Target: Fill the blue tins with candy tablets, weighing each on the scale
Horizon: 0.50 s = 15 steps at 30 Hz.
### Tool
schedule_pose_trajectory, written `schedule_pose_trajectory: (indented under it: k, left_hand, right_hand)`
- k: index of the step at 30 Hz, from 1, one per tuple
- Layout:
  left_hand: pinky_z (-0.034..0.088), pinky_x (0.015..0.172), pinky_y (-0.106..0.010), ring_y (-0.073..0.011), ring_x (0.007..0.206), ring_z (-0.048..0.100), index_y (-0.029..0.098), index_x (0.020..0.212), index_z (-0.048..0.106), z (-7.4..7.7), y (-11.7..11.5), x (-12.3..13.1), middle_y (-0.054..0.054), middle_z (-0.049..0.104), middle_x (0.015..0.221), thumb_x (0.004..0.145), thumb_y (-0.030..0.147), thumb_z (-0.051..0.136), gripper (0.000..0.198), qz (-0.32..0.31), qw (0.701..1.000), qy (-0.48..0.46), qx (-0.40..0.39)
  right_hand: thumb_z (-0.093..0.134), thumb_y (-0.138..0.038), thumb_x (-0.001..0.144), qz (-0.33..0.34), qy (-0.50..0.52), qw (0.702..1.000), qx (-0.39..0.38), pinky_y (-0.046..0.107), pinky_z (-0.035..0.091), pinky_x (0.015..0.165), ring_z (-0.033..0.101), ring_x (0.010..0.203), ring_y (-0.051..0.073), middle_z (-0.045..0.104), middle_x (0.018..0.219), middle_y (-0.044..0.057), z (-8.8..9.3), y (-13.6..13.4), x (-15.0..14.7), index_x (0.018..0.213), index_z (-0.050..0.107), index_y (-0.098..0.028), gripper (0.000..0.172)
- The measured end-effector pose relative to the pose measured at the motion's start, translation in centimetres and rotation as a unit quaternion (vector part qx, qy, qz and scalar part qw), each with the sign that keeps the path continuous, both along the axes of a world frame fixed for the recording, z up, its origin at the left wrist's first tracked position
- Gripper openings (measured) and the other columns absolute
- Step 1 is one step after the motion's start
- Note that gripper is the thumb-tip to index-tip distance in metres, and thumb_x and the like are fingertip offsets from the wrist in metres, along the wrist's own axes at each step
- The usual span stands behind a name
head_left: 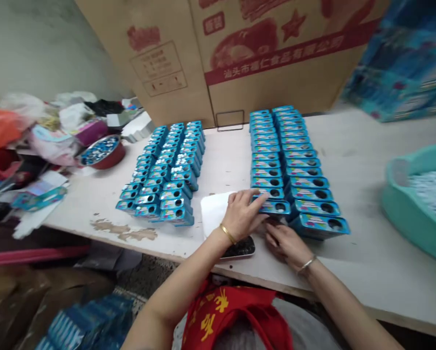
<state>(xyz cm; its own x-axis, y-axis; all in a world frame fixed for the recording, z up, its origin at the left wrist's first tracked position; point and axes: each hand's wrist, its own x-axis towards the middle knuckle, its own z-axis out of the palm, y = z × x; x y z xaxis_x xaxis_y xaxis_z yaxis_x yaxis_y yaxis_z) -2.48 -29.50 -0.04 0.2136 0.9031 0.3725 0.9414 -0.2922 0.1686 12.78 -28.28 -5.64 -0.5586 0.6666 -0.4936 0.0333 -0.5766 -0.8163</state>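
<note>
My left hand [242, 214], with a gold bracelet at the wrist, closes over the left end of a small blue box [278, 207]. That box is at the near end of a row of like boxes [265, 163], each with a round dark hole in its top. Just below the same box is my right hand [285, 243], its fingers curled in; whatever is between them is hidden. A second row of blue boxes [309, 182] stands close on the right. Partly under my left hand and forearm lies a flat white thing with a dark speckled end [242, 248].
On the left stand three rows of blue boxes [167, 167]. Beyond them is a red bowl [114, 158] of small blue-and-white pieces, beside piled bags. A large carton [174, 73] stands behind. At right are a teal basin [400, 209] of pale pieces and stacked blue packages [400, 68].
</note>
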Motion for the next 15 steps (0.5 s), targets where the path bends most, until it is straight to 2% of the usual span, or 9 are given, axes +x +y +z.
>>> schedule_pose_trajectory:
  k: [2, 4, 6, 8, 11, 13, 15]
  left_hand:
    - [0.035, 0.088, -0.035, -0.0212, 0.106, 0.049, 0.02, 0.121, 0.046, 0.8, -2.3, -2.1, -0.009, 0.054, 0.118, 0.083, 0.042, 0.054, 0.045, 0.034, 0.999, -0.028, 0.029]
    - [0.034, 0.091, -0.035, -0.0209, 0.107, 0.049, 0.019, 0.111, 0.051, 1.8, -5.3, -4.9, -0.01, 0.055, 0.115, 0.082, 0.042, 0.055, 0.037, 0.103, 0.992, -0.035, 0.059]
    - [0.033, 0.091, -0.038, -0.0228, 0.107, 0.049, 0.019, 0.1, 0.054, 2.5, -8.4, -8.0, -0.01, 0.056, 0.113, 0.08, 0.042, 0.058, 0.03, 0.196, 0.978, -0.009, 0.072]
    - [0.033, 0.09, -0.041, -0.026, 0.106, 0.048, 0.02, 0.094, 0.057, 2.5, -10.9, -10.9, -0.011, 0.055, 0.113, 0.077, 0.044, 0.061, 0.03, 0.258, 0.964, 0.049, 0.049]
    - [0.03, 0.091, -0.045, -0.0295, 0.113, 0.045, 0.023, 0.097, 0.059, 1.7, -13.0, -13.6, -0.01, 0.052, 0.122, 0.078, 0.04, 0.062, 0.025, 0.255, 0.956, 0.142, -0.023]
    - [0.028, 0.094, -0.046, -0.0286, 0.117, 0.042, 0.025, 0.093, 0.06, 1.4, -13.4, -14.2, -0.009, 0.051, 0.125, 0.082, 0.032, 0.057, 0.014, 0.22, 0.957, 0.183, -0.042]
    - [0.027, 0.097, -0.046, -0.0265, 0.118, 0.043, 0.023, 0.086, 0.06, 1.9, -13.2, -14.0, -0.007, 0.053, 0.123, 0.085, 0.026, 0.053, 0.008, 0.191, 0.96, 0.199, -0.04]
  right_hand:
    - [0.058, -0.061, 0.066, 0.009, -0.012, 1.0, -0.002, 0.023, 0.004, 0.035, 0.015, 0.029, 0.003, 0.024, 0.033, -0.01, -0.4, 0.3, -0.2, 0.054, 0.048, -0.019, 0.045]
    - [0.059, -0.061, 0.066, 0.019, -0.025, 0.999, -0.005, 0.023, 0.003, 0.036, 0.015, 0.029, 0.003, 0.025, 0.033, -0.009, -0.7, 0.3, -0.4, 0.05, 0.046, -0.019, 0.047]
    - [0.061, -0.061, 0.064, 0.03, -0.036, 0.999, -0.006, 0.023, 0.002, 0.036, 0.017, 0.029, 0.003, 0.031, 0.035, -0.008, -0.9, 0.0, -0.6, 0.055, 0.051, -0.018, 0.045]
    - [0.063, -0.061, 0.062, 0.042, -0.036, 0.998, 0.003, 0.023, 0.004, 0.035, 0.019, 0.029, 0.003, 0.037, 0.037, -0.008, -0.9, -0.4, -1.1, 0.066, 0.058, -0.017, 0.044]
    - [0.063, -0.064, 0.059, 0.05, -0.024, 0.998, 0.026, 0.022, 0.008, 0.035, 0.022, 0.031, 0.005, 0.039, 0.037, -0.007, -0.8, -1.0, -2.1, 0.075, 0.061, -0.017, 0.05]
    - [0.064, -0.064, 0.059, 0.049, -0.019, 0.998, 0.035, 0.023, 0.009, 0.036, 0.022, 0.033, 0.005, 0.039, 0.036, -0.007, -0.8, -1.2, -2.6, 0.076, 0.061, -0.016, 0.051]
    - [0.063, -0.063, 0.06, 0.05, -0.016, 0.998, 0.044, 0.023, 0.01, 0.036, 0.022, 0.034, 0.005, 0.039, 0.037, -0.007, -0.7, -1.2, -3.0, 0.077, 0.062, -0.016, 0.05]
